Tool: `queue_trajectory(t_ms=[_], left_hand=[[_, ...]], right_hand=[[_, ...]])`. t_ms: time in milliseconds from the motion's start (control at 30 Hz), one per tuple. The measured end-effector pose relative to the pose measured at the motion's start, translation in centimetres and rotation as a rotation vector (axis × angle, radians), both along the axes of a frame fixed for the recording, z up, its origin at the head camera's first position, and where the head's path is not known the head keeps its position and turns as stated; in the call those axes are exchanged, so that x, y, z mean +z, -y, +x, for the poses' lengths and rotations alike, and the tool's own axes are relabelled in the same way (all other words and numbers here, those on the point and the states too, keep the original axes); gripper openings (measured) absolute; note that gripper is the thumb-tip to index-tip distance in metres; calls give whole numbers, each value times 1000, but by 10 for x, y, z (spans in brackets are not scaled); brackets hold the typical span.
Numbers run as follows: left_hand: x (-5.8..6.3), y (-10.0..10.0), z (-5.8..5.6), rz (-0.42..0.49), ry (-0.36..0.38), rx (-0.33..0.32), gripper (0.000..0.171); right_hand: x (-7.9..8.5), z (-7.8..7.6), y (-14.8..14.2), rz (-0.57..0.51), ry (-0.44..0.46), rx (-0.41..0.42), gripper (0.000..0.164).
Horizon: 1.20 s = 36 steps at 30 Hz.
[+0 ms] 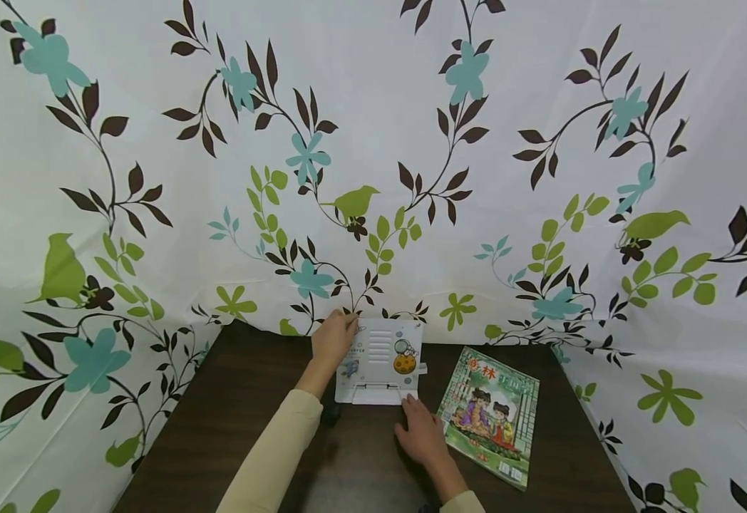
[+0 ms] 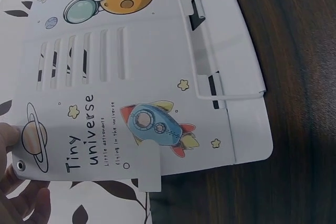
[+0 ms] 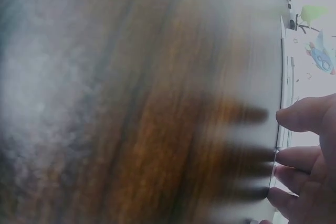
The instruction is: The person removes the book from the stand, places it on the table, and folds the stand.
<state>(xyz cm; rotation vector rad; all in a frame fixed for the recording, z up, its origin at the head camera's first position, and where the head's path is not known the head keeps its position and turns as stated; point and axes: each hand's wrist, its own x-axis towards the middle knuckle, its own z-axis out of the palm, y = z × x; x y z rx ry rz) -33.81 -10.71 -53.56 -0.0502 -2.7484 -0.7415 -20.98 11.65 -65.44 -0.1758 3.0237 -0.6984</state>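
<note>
A white metal book stand [image 1: 376,356], printed with a rocket, planets and the words "Tiny universe", stands tilted up at the back of the table. My left hand [image 1: 333,342] pinches its upper left corner, with the thumb [image 2: 7,136] on the printed face and the other fingers behind. Along the stand's lower ledge [image 2: 247,66] lies a white wire page holder [image 2: 195,51]. My right hand [image 1: 421,433] is at the front right of this ledge, fingertips right at its edge. How the back of the stand is propped is hidden.
To the right lies a magazine [image 1: 492,417] with two drawn figures on its cover, close to my right hand. The dark wooden table [image 1: 219,420] ends at a white cloth [image 1: 514,178] with leaves, flowers and birds, which hangs behind and on both sides.
</note>
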Motion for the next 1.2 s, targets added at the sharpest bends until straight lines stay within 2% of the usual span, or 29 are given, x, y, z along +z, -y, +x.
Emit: queue_trajectory(t_ms=[267,467,633,800,1200], left_hand=[[2,0,6,29,-28,29,28],[1,3,9,30,-32,30,29],[1,5,10,33,-5,35,30],[1,7,14,33,-14,38,28],[3,13,22,-13,-3,54,28]], right_hand=[[3,-6,-3,-35,-47,-34,46],[7,-12,-1,21,-48,-88,41],[10,-11,0,43,-19,-102,44],[10,-12,0,44,-18,-106,47],[12,-24,-2,31,40,-90,53]])
